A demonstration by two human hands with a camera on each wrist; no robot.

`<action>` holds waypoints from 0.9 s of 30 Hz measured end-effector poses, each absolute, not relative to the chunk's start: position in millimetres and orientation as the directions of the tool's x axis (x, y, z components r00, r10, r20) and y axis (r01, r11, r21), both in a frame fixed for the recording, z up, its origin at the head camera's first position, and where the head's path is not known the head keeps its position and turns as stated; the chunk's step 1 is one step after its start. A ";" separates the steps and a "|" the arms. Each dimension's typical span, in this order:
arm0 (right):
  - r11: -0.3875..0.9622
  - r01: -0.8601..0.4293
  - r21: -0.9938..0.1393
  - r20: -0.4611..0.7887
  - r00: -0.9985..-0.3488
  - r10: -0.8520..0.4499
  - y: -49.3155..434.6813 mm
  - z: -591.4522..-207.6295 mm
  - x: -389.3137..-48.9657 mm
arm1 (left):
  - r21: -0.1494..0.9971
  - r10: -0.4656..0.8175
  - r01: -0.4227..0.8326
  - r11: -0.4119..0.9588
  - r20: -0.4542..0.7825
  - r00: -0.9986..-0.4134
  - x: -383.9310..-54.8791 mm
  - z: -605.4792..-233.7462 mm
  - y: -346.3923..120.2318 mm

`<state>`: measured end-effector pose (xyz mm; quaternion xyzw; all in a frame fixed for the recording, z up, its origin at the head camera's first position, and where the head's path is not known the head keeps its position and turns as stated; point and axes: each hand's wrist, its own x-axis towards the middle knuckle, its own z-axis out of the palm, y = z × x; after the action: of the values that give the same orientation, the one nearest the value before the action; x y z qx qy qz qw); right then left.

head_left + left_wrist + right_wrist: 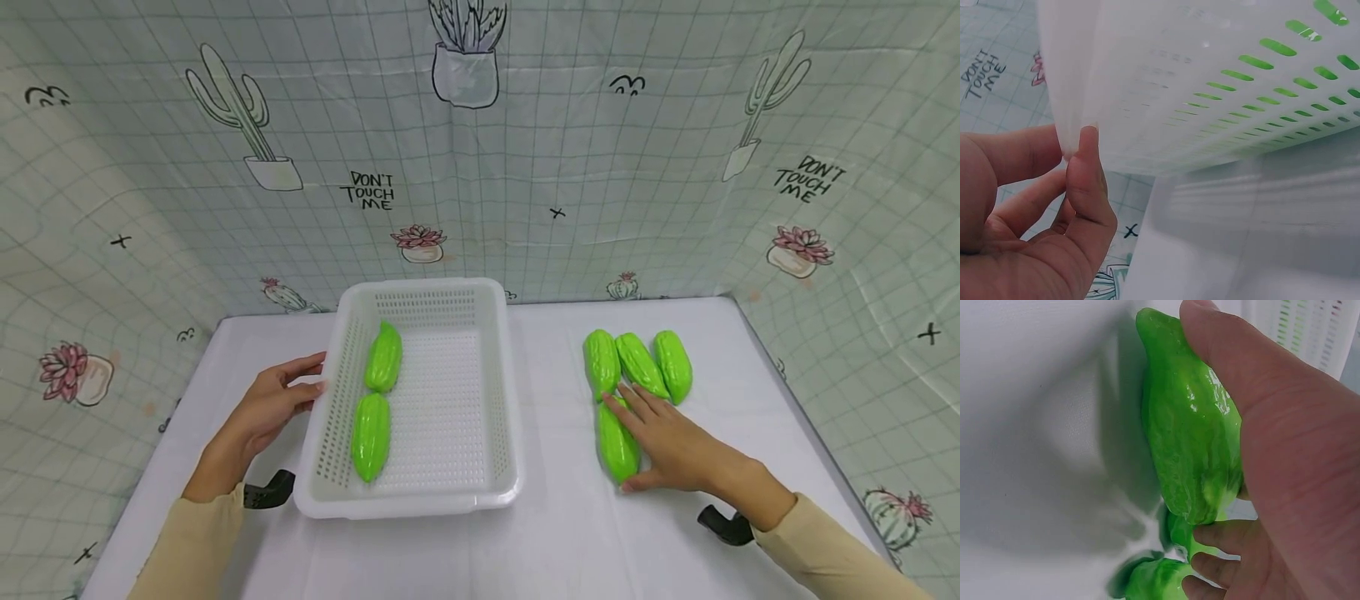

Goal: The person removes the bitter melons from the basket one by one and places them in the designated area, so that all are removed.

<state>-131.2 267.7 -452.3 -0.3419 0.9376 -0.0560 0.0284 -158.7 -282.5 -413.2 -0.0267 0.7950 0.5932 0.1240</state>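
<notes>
Green gourds (617,450): two in perforated basket (438,400), four remaining; pinching rim (408,506) with left hand (261,410), touching gourd with spread right hand (675,447).

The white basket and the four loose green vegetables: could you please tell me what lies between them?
In the head view, only bare white tabletop lies between the white basket and the four green vegetables.
</notes>
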 end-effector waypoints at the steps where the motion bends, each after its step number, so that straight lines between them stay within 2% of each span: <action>1: 0.759 -0.639 -0.127 -0.013 -0.764 -0.646 267.9 -452.1 -131.2 | 0.937 0.106 -0.190 0.293 -0.230 -0.968 -158.8 -413.3 -282.5; 11: 0.765 -0.630 -0.131 -0.039 -0.768 -0.639 266.8 -446.2 -131.3 | 0.944 0.140 -0.162 0.286 -0.208 -0.968 -158.4 -414.3 -285.0; 18: 0.725 -0.682 -0.096 0.030 -0.730 -0.682 260.1 -432.4 -135.8 | 0.942 0.131 -0.171 0.290 -0.216 -0.968 -158.4 -413.8 -284.6; 27: 0.693 -0.714 -0.104 0.115 -0.700 -0.705 235.1 -404.8 -142.1 | 0.939 0.122 -0.175 0.296 -0.219 -0.968 -159.0 -415.2 -284.7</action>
<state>-142.1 235.1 -404.8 -0.3857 0.9193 -0.0703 -0.0331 -159.0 -284.7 -415.2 -0.0166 0.7952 0.5931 0.1250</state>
